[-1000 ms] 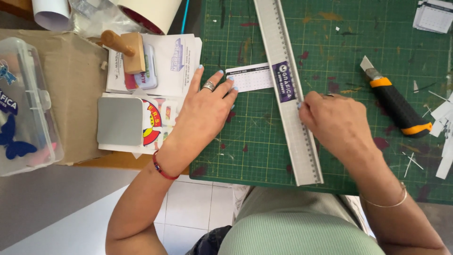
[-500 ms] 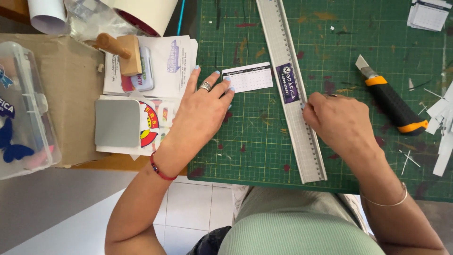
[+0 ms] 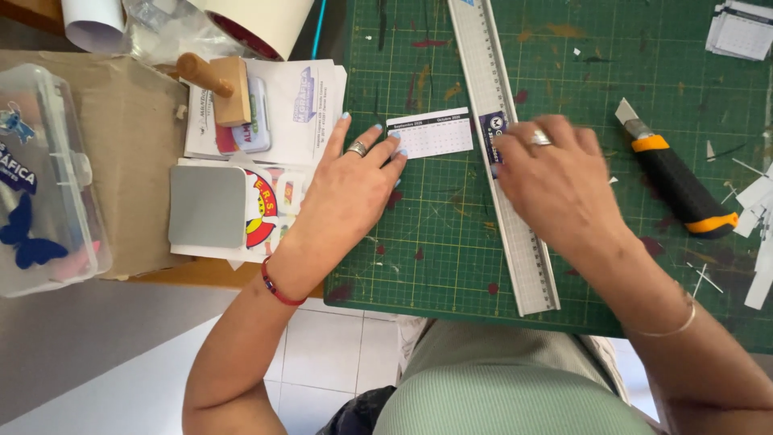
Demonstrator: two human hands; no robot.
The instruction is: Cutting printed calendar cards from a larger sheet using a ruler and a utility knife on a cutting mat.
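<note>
A small white printed card [image 3: 430, 133] lies on the green cutting mat [image 3: 451, 242], against the left edge of a long metal ruler [image 3: 506, 153]. My left hand [image 3: 354, 189] rests flat at the mat's left edge, fingers spread, fingertips touching the card's left end. My right hand [image 3: 555, 181] lies palm down on the ruler's middle, pressing it to the mat; it is slightly blurred. A black and orange utility knife [image 3: 675, 179] lies on the mat just right of my right hand, untouched.
Left of the mat sit stacked printed sheets [image 3: 266, 121], a wooden-handled stamp [image 3: 221, 84], a grey square pad [image 3: 208, 206] and a clear plastic box [image 3: 44, 185] on cardboard. Paper offcuts [image 3: 761, 242] lie at the right edge, a card stack [image 3: 741, 28] top right.
My right hand has slid up along the ruler from its lower part to its middle, beside the card. The left hand and the card have stayed in place.
</note>
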